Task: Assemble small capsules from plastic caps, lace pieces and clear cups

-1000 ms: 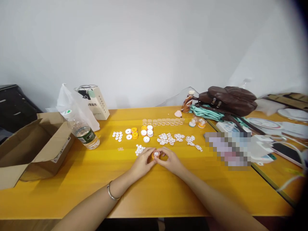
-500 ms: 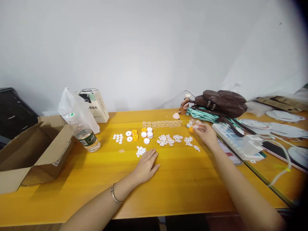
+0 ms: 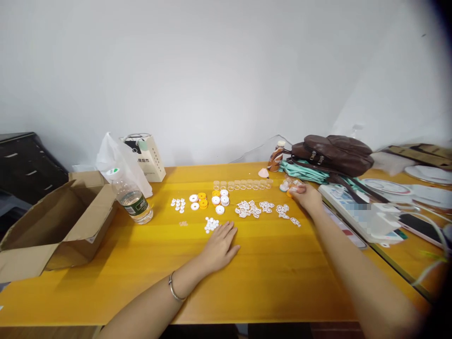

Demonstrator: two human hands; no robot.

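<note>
My left hand lies flat on the table, fingers stretched out, holding nothing. Its fingertips are beside a cluster of small white round pieces. At the right, my right hand is closed around a small orange-and-clear round piece, partly hidden by the fingers. Several clear-topped pieces are grouped right by it. Nearer to me lie white openwork cutouts. Behind them runs a row of clear ring-like cups. White and orange discs and white stemmed pieces are further left.
An opened cardboard box, a water bottle and a paper bag stand at the left. A drink bottle, a brown leather bag on teal cloth and a white box are at the right.
The view has shifted slightly, so everything sits a little further right. My right hand has lowered the orange-and-clear piece towards the grouped pieces. My left hand stays flat on the table.
</note>
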